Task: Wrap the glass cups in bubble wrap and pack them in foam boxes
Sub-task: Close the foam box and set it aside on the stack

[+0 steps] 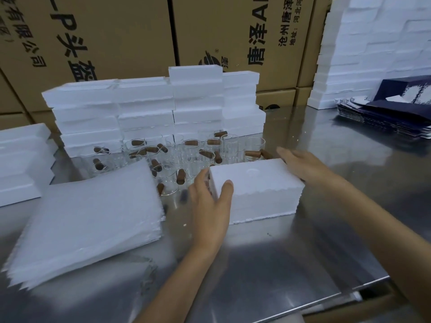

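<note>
- A closed foam box (256, 192), a white rectangular block with a grainy surface and a jagged seam round its middle, sits on the brushed steel table (268, 264) at centre frame.
- The left hand (211, 206) grips the box's left end, thumb curled over the top edge, fingers behind.
- The right hand (300, 163) lies against the box's far right corner with fingers straight and relaxed.
- Clear glass cups (177, 157) with brown wooden handles cluster just behind the box, upright and unwrapped.
- A thick stack of translucent bubble wrap sheets (88, 220) lies at lower left.
- Stacked foam boxes (149, 108) stand behind the cups; cardboard cartons (116, 31) fill the top.
</note>
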